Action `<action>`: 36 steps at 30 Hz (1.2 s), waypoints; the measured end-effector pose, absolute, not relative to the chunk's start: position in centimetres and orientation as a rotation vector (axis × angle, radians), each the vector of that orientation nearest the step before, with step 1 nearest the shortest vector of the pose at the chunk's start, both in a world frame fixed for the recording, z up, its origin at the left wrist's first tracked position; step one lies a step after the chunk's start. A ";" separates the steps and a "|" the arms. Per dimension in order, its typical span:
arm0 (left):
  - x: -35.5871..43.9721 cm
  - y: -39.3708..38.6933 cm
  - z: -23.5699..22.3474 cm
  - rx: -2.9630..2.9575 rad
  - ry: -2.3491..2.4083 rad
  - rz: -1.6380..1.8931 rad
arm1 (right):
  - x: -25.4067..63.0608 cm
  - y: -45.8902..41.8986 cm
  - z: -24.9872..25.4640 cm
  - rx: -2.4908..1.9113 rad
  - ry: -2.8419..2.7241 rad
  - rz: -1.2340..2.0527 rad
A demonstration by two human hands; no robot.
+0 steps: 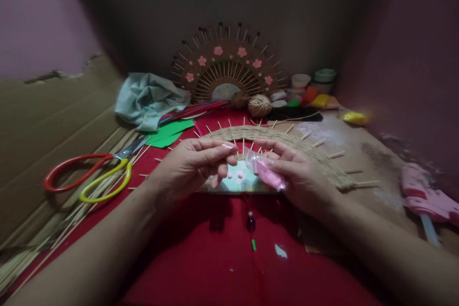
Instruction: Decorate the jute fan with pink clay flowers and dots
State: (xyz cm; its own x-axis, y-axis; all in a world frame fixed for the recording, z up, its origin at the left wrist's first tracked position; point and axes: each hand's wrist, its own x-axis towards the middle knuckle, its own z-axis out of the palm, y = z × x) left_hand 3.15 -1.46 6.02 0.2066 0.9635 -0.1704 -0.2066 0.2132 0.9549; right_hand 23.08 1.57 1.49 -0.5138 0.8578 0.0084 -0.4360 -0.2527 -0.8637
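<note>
Between the thumb and fingertips of my left hand (195, 162) is a small piece of pink clay (227, 146). My right hand (296, 172) grips a clear plastic bag of pink clay (270, 174), its open end facing left. Both hands are above a half-round woven fan (322, 165) with thin sticks poking out past its twine band. On the fan's pale blue centre (247, 184) lie small pink dots, partly hidden by the hands. A dark bead with a red cord (250, 221) hangs toward me from the fan's bottom edge.
Red-and-yellow-handled scissors (124, 165) lie left, over thin sticks (77, 215) and near green sheets (168, 134). A finished flowered fan (229, 62) leans at the back. A twine ball (260, 105), coloured clay packs (319, 100) and a pink glue gun (426, 196) stand around.
</note>
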 end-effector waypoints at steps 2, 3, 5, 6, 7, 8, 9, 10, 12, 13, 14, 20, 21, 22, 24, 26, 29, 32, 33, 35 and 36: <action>3.2 -1.3 5.9 0.968 0.952 1.044 | 23.1 1.6 1.4 -0.603 -1.079 1.887; 3.2 -1.3 5.9 0.955 0.935 1.061 | 23.1 1.6 1.4 -0.606 -1.075 1.890; 3.3 -1.1 5.8 0.931 0.914 1.098 | 23.1 1.6 1.4 -0.612 -1.071 1.893; 3.3 -1.1 5.7 0.922 0.906 1.112 | 23.1 1.6 1.4 -0.614 -1.068 1.893; 3.3 -1.1 5.7 0.917 0.897 1.125 | 23.1 1.6 1.4 -0.614 -1.066 1.894; 3.4 -1.1 5.8 0.913 0.890 1.136 | 23.1 1.6 1.4 -0.616 -1.065 1.897; 3.4 -1.2 5.9 0.908 0.884 1.143 | 23.1 1.6 1.4 -0.614 -1.063 1.898; 3.4 -1.2 6.0 0.899 0.880 1.146 | 23.1 1.6 1.4 -0.609 -1.061 1.900; 3.5 -1.3 6.1 0.877 0.879 1.153 | 23.1 1.6 1.5 -0.602 -1.056 1.907; 3.5 -1.3 6.2 0.866 0.880 1.156 | 23.1 1.6 1.5 -0.601 -1.054 1.908; 3.5 -1.4 6.2 0.858 0.881 1.159 | 23.0 1.6 1.5 -0.603 -1.052 1.906; 3.3 -1.1 6.0 0.890 0.856 1.163 | 23.1 1.5 1.6 -0.592 -1.076 1.887; 3.3 -1.1 6.0 0.898 0.851 1.158 | 23.1 1.5 1.5 -0.588 -1.076 1.889; 3.3 -1.1 5.9 0.904 0.848 1.150 | 23.1 1.6 1.5 -0.587 -1.077 1.891; 3.4 -1.1 6.0 0.922 0.835 1.127 | 23.2 1.6 1.4 -0.586 -1.087 1.891; 3.4 -1.2 6.0 0.935 0.830 1.115 | 23.2 1.6 1.3 -0.582 -1.099 1.887; 3.4 -1.2 6.0 0.938 0.848 1.144 | 23.2 1.7 1.3 -0.583 -1.112 1.880; 3.3 -1.2 6.1 0.935 0.877 1.155 | 23.2 1.7 1.3 -0.592 -1.128 1.874; 3.2 -1.2 6.1 0.937 0.882 1.142 | 23.1 1.7 1.3 -0.595 -1.133 1.872; 3.1 -1.2 6.0 0.933 0.901 1.118 | 23.1 1.7 1.3 -0.601 -1.137 1.868; 3.1 -1.2 6.0 0.928 0.909 1.111 | 23.1 1.7 1.3 -0.600 -1.140 1.868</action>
State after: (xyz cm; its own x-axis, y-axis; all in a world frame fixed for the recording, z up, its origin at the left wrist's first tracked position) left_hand 3.10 -1.24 5.96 0.1971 0.9724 -0.1252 -0.3153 0.1838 0.9310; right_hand 23.10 1.70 1.33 -0.5278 0.8490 0.0269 -0.4123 -0.2284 -0.8820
